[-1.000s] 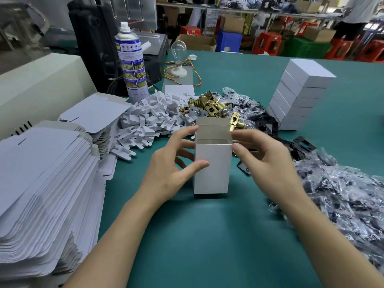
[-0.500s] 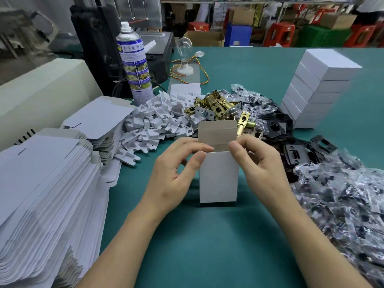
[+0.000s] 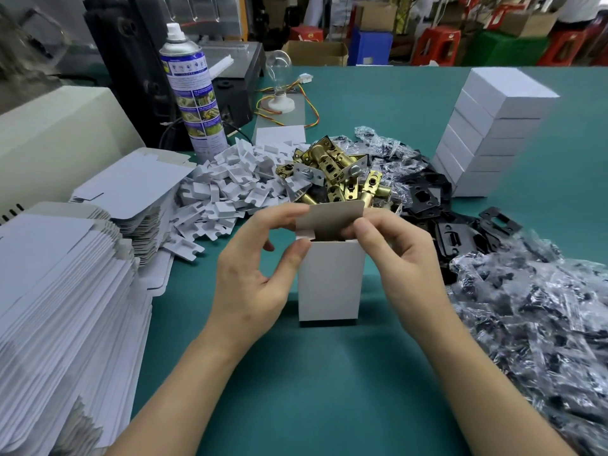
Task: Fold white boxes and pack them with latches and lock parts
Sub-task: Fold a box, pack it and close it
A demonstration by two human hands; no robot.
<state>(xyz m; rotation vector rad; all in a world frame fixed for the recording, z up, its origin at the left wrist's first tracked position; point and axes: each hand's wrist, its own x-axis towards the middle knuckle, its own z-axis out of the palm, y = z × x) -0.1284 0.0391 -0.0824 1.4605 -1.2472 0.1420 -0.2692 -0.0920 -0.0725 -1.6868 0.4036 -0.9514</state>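
Green desk (image 3: 329, 390) carries an upright white box (image 3: 330, 278) at centre, its top flap (image 3: 335, 215) pinched by left hand (image 3: 256, 271) and right hand (image 3: 394, 258), brass latches (image 3: 335, 172) piled just beyond.

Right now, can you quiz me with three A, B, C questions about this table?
1. Where is the spray can? A: far left, behind the white card pieces. B: on the stacked boxes. C: in a hand.
2. What colour are the latches? A: red. B: brass gold. C: blue.
3. The upright box has its top flap: A: torn off. B: tucked shut. C: standing open.
Answers: 1 A, it stands beyond that pile. 2 B, they shine golden. 3 C, left hand and right hand hold it raised.
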